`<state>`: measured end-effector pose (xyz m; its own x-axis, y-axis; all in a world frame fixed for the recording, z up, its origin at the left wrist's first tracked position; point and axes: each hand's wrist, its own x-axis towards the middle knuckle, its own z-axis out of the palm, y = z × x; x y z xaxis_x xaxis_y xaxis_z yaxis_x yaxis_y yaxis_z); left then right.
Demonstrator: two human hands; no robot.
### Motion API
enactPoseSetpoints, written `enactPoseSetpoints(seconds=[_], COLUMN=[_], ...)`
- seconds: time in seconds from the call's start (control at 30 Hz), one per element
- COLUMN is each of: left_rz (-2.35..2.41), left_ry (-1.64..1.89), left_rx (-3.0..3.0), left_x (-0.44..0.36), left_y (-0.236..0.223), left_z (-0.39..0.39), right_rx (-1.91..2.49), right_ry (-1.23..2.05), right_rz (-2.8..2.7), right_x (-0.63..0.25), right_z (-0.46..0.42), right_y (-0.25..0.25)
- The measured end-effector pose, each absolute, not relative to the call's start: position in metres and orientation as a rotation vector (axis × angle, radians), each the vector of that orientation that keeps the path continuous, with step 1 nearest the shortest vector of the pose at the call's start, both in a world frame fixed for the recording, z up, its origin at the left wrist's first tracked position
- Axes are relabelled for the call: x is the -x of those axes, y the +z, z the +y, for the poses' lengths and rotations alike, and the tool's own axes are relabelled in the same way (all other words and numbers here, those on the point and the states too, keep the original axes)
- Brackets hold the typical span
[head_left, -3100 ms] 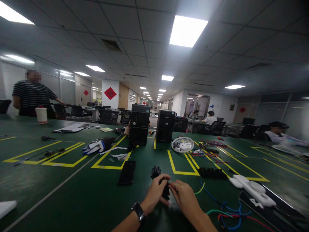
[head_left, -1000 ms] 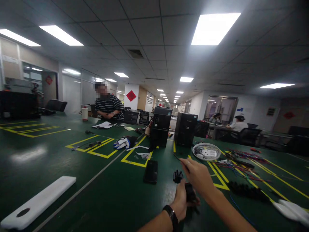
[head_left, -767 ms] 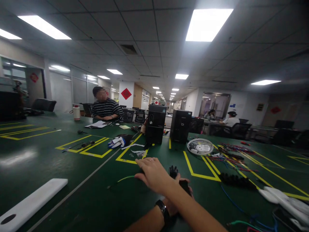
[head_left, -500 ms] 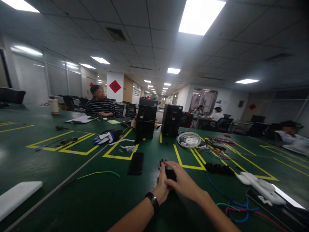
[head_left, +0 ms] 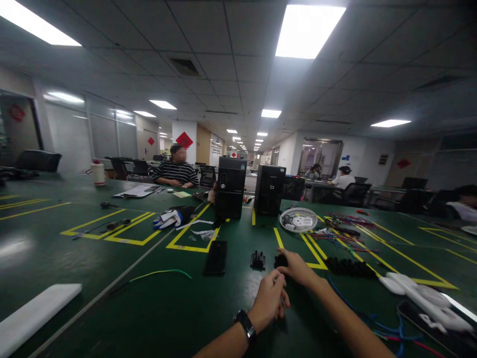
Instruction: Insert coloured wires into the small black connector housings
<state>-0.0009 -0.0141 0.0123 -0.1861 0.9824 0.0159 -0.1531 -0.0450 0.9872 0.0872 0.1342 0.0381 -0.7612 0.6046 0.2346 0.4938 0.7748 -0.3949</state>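
My right hand (head_left: 299,269) has its fingers and thumb closed on a small dark black part (head_left: 281,260) just above or on the green table (head_left: 186,318); its exact kind I cannot make out. Just nearer to me, my left hand (head_left: 269,296), with a dark watch (head_left: 245,324) on the wrist, is loosely curled with fingers apart and holds nothing visible. A small black plastic piece with upright prongs (head_left: 258,260) stands on the table left of the right hand. Further left lies a black phone (head_left: 216,257).
Two black computer towers (head_left: 230,186) stand ahead. A white round basket (head_left: 298,220), tangled wires (head_left: 350,231) and a black bristly strip (head_left: 350,267) lie to the right. Gloves (head_left: 173,217) and a green-yellow wire (head_left: 164,272) are on the left. Across the table sits a person (head_left: 176,171).
My hands have drawn apart. The pronged black piece now stands on the table by itself, while my right hand has moved right with the dark part and my left hand has pulled back.
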Motion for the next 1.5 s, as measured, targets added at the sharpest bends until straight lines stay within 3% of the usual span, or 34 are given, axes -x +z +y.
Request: enactPoseSetpoints(seconds=[0.17, 0.27, 0.43, 0.53, 0.87, 1.0, 1.5], left_rz=[1.174, 1.143, 1.140, 1.140, 1.134, 1.133, 1.121], left_ry=[1.434, 1.437, 1.428, 1.424, 1.433, 1.432, 1.507], left_rx=[-1.044, -1.026, -1.056, -1.086, -1.097, -1.095, -1.022], left_x=[0.003, 0.004, 0.002, 0.001, 0.004, 0.004, 0.007], left_y=[0.010, 0.011, 0.013, 0.013, 0.014, 0.013, 0.018], left_z=[-0.010, -0.010, -0.012, -0.012, -0.015, -0.013, -0.019], right_rx=[0.715, 0.681, 1.246, 1.574, 1.485, 1.721, 1.391], right_ry=[0.443, 0.276, -0.391, -0.517, -0.557, -0.377, 0.141], right_rz=[-2.647, -2.628, -2.389, -2.401, -2.449, -2.447, -2.380], right_x=[-0.055, -0.060, -0.119, -0.154, -0.157, -0.163, -0.165], right_z=[0.136, 0.140, 0.170, 0.183, 0.166, 0.167, 0.153], right_y=[0.029, 0.036, 0.036, 0.023, 0.030, 0.031, 0.049])
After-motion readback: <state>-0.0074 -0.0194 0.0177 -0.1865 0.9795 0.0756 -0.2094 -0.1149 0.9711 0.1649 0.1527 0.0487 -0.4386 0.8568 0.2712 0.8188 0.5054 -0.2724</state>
